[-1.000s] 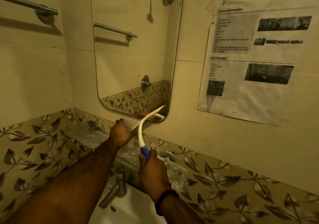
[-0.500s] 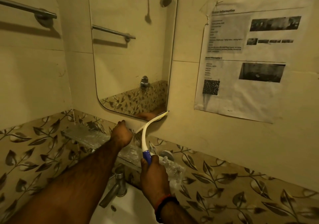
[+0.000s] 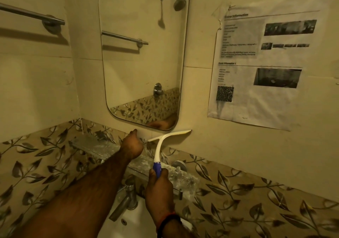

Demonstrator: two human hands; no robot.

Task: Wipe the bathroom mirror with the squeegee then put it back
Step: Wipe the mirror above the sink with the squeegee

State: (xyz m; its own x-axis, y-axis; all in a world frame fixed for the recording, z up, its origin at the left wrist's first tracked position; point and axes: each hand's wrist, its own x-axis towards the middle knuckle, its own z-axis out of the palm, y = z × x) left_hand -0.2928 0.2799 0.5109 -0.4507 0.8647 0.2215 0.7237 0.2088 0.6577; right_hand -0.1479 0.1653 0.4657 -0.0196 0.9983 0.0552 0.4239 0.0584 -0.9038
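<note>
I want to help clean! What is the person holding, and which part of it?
The right hand grips the squeegee by its blue handle end. The left hand holds nothing.

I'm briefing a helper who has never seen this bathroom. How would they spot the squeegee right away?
Find the tall rounded mirror on the wall. Just under its bottom right corner, the squeegee stands up from the right hand. It is the only T-shaped tool there: white blade and curved neck, with a blue handle.

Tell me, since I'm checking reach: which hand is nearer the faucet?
Right. The right hand holds the squeegee just beside the faucet; the left hand is higher, at the wall.
</note>
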